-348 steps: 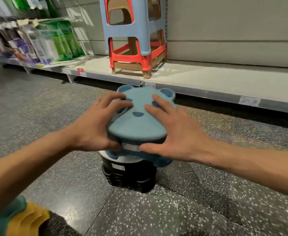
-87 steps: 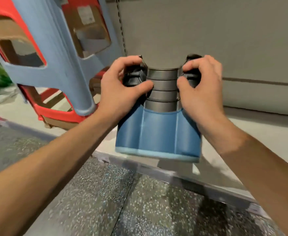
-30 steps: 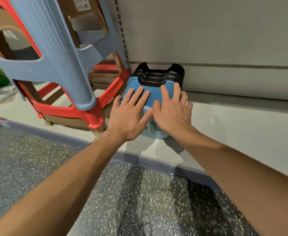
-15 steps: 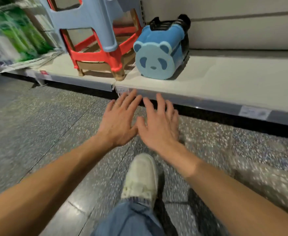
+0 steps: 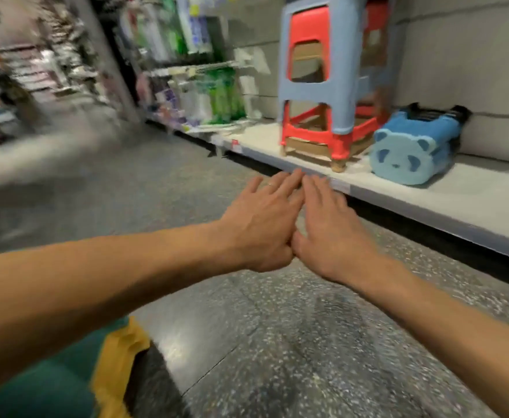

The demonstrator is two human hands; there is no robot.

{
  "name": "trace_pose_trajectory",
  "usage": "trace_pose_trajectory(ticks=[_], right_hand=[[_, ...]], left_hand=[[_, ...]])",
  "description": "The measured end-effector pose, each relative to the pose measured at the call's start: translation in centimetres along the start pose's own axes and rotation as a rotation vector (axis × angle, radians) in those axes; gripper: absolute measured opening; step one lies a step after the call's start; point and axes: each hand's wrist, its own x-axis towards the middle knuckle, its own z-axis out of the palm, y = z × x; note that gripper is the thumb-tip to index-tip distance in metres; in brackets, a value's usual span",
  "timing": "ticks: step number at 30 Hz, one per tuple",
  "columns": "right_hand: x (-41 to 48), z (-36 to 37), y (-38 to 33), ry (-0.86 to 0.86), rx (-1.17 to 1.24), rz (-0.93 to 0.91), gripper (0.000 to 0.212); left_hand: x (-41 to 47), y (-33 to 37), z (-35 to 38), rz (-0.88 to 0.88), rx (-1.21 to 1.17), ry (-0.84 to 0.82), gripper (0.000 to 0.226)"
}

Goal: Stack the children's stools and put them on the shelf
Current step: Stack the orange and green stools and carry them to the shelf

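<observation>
Since the nested blue plastic panda-face stools [image 5: 413, 146] lie sideways on the pale shelf [image 5: 473, 203], your left hand [image 5: 265, 224] and right hand [image 5: 334, 233] hang flat, empty, with perhaps only righting left.

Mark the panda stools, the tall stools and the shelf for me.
panda stools [image 5: 403, 158], head view, on the light-blue panda face of the seat.
tall stools [image 5: 342, 95], head view, on the blue outer stool's front leg.
shelf [image 5: 473, 194], head view, on bare board right of the panda stools.
</observation>
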Motion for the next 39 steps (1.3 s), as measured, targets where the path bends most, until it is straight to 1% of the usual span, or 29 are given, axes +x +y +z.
trace_pose_trajectory(ticks=[3,6,9,11,13,17,19,21,23,26,30,32,35,39], right_hand=[[-0.5,0.6,-7.3,-0.009,0.112,-0.138,0.102],[-1.3,1.4,-14.3,-0.058,0.235,-0.283,0.094],[-1.4,3.1,-19.9,-0.122,0.256,-0.443,0.09],[-1.4,4.5,-23.1,-0.163,0.244,-0.532,0.09],[-1.8,6.0,-25.8,-0.234,0.263,-0.571,0.088],[-2.8,10.5,-29.9,-0.4,0.232,-0.629,0.086],[-2.9,12.8,-31.6,-0.459,0.202,-0.627,0.089],[-2.7,14.7,-33.1,-0.473,0.192,-0.6,0.093],[-2.5,16.4,-34.1,-0.475,0.23,-0.56,0.09],[-2.5,18.8,-34.6,-0.488,0.294,-0.497,0.093],[-2.3,21.0,-34.4,-0.489,0.356,-0.427,0.082],[-2.0,21.6,-34.6,-0.489,0.396,-0.392,0.083],[-1.6,22.2,-35.1,-0.469,0.431,-0.364,0.088],[-1.2,22.9,-35.9,-0.431,0.457,-0.334,0.089]], left_hand=[[-7.0,-3.6,-2.2,-0.16,0.028,-0.075,0.095],[-14.4,-8.1,-3.5,-0.24,0.072,-0.114,0.092],[-22.0,-12.2,-2.7,-0.363,0.106,-0.092,0.091],[-26.5,-14.2,-1.7,-0.476,0.073,-0.112,0.095],[-30.0,-15.8,-0.2,-0.574,0.0,-0.132,0.098],[-35.2,-18.3,4.0,-0.689,-0.148,-0.163,0.097],[-36.8,-19.2,6.3,-0.707,-0.185,-0.177,0.096],[-37.9,-20.1,8.4,-0.736,-0.224,-0.168,0.093],[-38.8,-20.9,10.2,-0.789,-0.27,-0.153,0.094],[-40.2,-22.1,12.3,-0.846,-0.325,-0.132,0.094],[-42.3,-25.0,13.9,-0.903,-0.383,-0.156,0.092],[-42.9,-26.4,14.5,-0.905,-0.41,-0.173,0.095],[-43.4,-27.6,15.4,-0.955,-0.55,-0.133,0.106],[-43.1,-27.6,15.8,-0.997,-0.576,-0.094,0.099]])
